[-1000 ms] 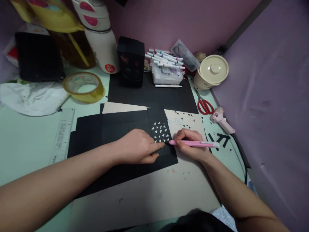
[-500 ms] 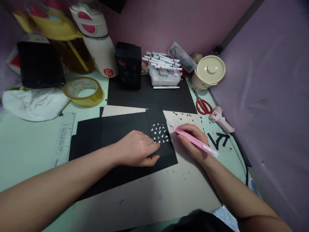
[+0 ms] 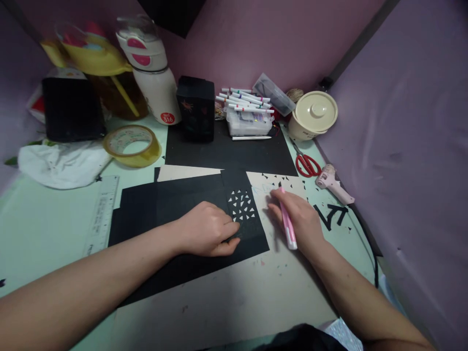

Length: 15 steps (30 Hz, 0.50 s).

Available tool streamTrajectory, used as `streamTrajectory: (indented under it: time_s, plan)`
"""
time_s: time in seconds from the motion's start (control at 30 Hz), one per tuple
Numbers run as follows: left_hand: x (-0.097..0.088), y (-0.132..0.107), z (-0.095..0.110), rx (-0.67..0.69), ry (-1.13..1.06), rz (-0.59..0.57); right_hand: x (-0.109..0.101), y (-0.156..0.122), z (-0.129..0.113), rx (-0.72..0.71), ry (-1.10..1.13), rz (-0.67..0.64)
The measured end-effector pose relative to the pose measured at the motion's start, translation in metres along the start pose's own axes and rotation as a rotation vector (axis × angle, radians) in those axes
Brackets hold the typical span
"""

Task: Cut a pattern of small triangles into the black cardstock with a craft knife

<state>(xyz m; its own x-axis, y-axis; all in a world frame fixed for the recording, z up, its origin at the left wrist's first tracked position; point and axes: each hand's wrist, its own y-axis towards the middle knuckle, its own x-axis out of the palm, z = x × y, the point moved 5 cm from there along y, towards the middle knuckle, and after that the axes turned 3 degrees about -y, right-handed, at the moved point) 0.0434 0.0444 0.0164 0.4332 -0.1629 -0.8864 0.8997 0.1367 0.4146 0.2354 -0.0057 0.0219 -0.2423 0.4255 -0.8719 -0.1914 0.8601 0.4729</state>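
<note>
My left hand (image 3: 210, 229) lies on black paper (image 3: 141, 209), its fingers curled and pressing it down. Its thumb and index finger point toward a patch of small triangular cut-outs (image 3: 242, 204), through which a pale surface shows. My right hand (image 3: 302, 219) grips a pink craft knife (image 3: 287, 219) just right of the paper. The knife's dark tip points away from me, apart from the paper, and its white end faces me. Under the paper is a pale board (image 3: 219, 302), with several tiny black triangle scraps (image 3: 278, 178) at its far right.
A ruler (image 3: 100, 214) and a tape roll (image 3: 132, 146) lie at left. Behind stand a white bottle (image 3: 157, 92), a black box (image 3: 196, 109) and white markers (image 3: 244, 100). Red-handled scissors (image 3: 307, 165), a glue gun (image 3: 333, 184) and a lidded pot (image 3: 314, 114) are at right.
The craft knife has swung from slanting left to pointing away from me, and its tip has moved right, off the cut-outs' side. My left hand stays in place. The view has shifted slightly.
</note>
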Motion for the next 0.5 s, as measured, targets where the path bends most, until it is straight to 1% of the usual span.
streamTrajectory:
  time_s: [0.07,0.2,0.3,0.37,0.4,0.43,0.5]
  plan:
    - [-0.001,0.0,0.001,0.016,-0.003,0.009,-0.003,-0.002,0.002,0.042,0.044,0.053]
    - [-0.001,0.0,0.004,0.054,-0.029,0.001,-0.009,-0.002,-0.009,0.003,0.244,0.153]
    - [0.001,0.0,0.005,0.065,-0.071,-0.039,-0.009,0.002,-0.014,0.013,0.349,0.173]
    - [0.003,-0.001,0.005,0.057,-0.094,-0.066,-0.007,0.006,-0.014,0.026,0.422,0.114]
    - [0.004,-0.001,0.005,0.051,-0.1,-0.078,-0.005,0.009,-0.015,0.011,0.457,0.063]
    - [0.005,-0.001,0.004,0.045,-0.102,-0.088,-0.003,0.011,-0.017,-0.029,0.486,-0.001]
    - [0.006,-0.002,0.004,0.04,-0.1,-0.101,0.001,0.015,-0.026,-0.169,0.505,-0.136]
